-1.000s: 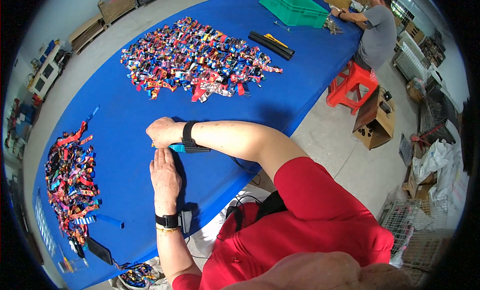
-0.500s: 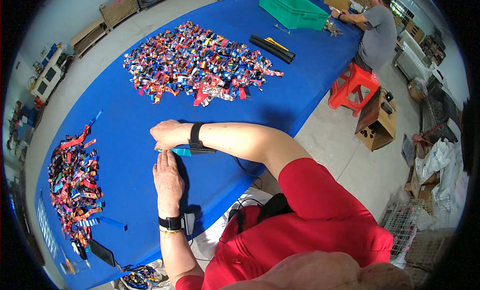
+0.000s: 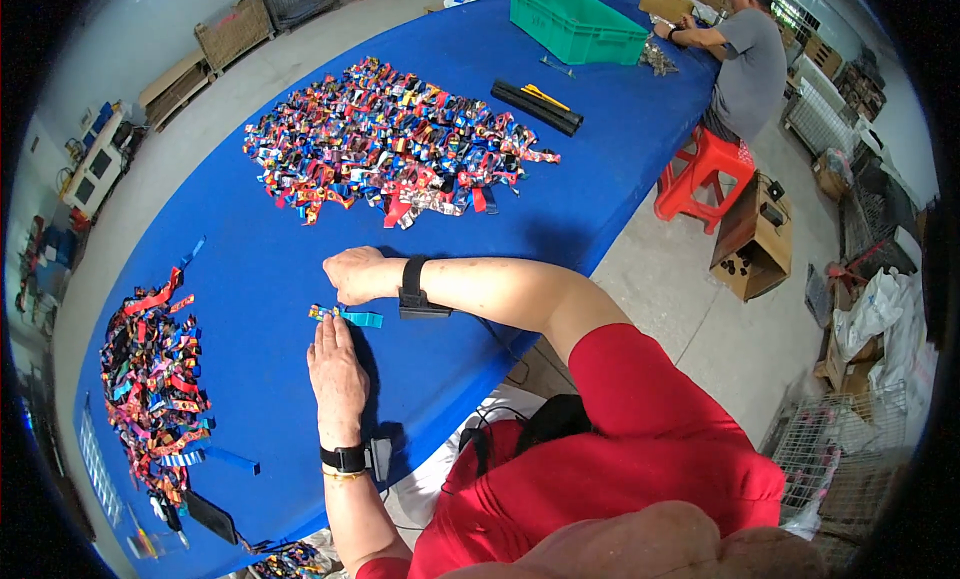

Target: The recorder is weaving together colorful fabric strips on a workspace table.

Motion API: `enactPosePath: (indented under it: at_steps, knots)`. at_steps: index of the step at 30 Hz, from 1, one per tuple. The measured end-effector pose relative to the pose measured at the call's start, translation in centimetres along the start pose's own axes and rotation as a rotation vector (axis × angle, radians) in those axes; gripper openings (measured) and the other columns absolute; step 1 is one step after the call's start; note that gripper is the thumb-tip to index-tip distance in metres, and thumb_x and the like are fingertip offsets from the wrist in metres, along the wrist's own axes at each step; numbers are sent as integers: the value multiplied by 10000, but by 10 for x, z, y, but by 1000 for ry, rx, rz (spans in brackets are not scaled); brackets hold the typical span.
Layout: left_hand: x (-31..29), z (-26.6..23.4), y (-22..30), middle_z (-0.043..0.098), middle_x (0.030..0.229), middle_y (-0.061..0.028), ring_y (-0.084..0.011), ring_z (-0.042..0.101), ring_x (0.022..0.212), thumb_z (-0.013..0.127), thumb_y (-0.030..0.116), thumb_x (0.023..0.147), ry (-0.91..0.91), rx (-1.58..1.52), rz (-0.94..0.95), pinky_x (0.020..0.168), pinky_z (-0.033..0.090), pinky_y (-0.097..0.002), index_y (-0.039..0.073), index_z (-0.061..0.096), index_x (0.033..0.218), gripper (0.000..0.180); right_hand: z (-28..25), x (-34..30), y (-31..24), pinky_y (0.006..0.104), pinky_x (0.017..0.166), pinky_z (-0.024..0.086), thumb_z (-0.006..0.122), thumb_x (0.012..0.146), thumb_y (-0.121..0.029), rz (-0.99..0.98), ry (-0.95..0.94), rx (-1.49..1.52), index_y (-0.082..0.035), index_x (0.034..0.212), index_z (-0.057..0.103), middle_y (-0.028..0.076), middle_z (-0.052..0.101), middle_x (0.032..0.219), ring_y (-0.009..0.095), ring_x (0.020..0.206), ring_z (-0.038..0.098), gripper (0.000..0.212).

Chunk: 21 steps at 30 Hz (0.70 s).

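Table: I look down at a big blue table (image 3: pixel 270 279) that fills most of my view.
Big pile: A wide heap of bright bands (image 3: pixel 385 144), red, blue and many more colours, lies far up the table, well away from my hands.
Small pile: A second heap of bands (image 3: pixel 150 379) lies at my left, near the table edge.
Green box: A green crate (image 3: pixel 580 24) sits at the far end of the table.
Other person: Someone in a grey shirt (image 3: pixel 745 64) sits on a red stool (image 3: pixel 705 169) at the far corner, busy with their own things.
Black sticks: A bundle of long black bars (image 3: pixel 535 107) lies between the big pile and the green crate.
My right hand: My right hand (image 3: pixel 357 274) rests on the table with the fingers curled in loosely. I cannot tell if it holds anything.
My left hand: My left hand (image 3: pixel 337 374) lies flat, fingers straight and together. The tips touch the little band.
Little band: One short band (image 3: pixel 345 316), light blue with a bright patterned end, lies flat on the table between my two hands, just under the right one.
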<state>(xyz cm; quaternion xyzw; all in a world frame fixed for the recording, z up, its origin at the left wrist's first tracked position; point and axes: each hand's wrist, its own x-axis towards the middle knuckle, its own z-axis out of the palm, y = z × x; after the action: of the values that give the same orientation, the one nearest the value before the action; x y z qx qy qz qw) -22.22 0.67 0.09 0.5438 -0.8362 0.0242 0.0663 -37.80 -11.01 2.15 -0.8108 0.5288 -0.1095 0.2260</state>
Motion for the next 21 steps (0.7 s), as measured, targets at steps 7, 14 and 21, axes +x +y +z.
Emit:
enactPosePath:
  at_steps: [7,14,21]
  knots:
    - [1,-2,1,417,1473,-211,-344,406,1367,508,0,829,-39,39,0,1093,365,-491,-39,378,1425,612,-5,-1,-3,448,805,540,641,765,-100,50,-44,-10,-4,1051,632,185,687,1058,353,1013,655,301]
    - [1,2,1,427,1463,-214,-344,405,1367,511,5,826,-19,13,12,1113,335,-492,-51,376,1421,613,-5,-6,-6,439,804,546,632,761,-76,46,4,-27,17,1020,636,208,691,1010,356,983,667,275]
    - [2,-3,7,450,1440,-203,-331,408,1356,490,9,832,7,178,16,1141,250,-554,-28,445,1377,547,4,-12,-5,420,757,563,645,757,-94,3,182,-109,-14,957,687,188,716,947,322,942,697,219]
